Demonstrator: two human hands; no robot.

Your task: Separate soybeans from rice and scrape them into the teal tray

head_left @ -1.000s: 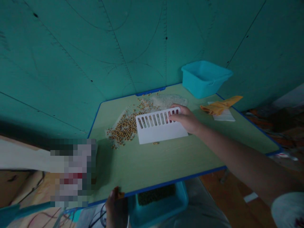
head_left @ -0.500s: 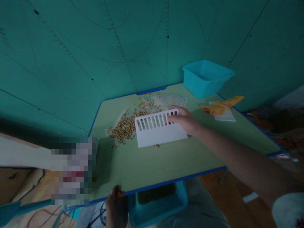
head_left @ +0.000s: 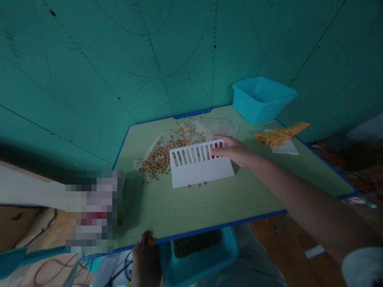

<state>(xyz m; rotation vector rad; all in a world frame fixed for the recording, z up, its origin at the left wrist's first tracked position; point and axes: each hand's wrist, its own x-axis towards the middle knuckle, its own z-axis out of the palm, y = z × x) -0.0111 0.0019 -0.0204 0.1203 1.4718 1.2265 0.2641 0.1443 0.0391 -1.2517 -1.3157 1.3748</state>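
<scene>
Pale green wooden bench with blue edging (head_left: 179, 207): early going here, by the look of it, with the bulk of the work lying loose across the far half!
Turquoise plastic tub (head_left: 249, 111): at the far right of the bench, apart from the spread.
Spread, left to deal with: round golden beans (head_left: 161, 155) thick on the left, whitish granules (head_left: 223, 126) heaped behind, the two mingling in between.
Flat white plastic plate (head_left: 203, 171): and here's the star, mid-bench, just in front of the beans; smooth, thin, four-sided, tilted, a row of long rounded slots along its upper edge. Bench contact? Can't tell.
Right-hand grip (head_left: 231, 150): clasping the plate's slotted right end, thumb across the front.
Left-hand grip (head_left: 142, 249): down at the near edge; whether it clasps anything, can't tell.
Done, seemingly: little; just a few stray beans (head_left: 200, 185) on the plate's near side.
</scene>
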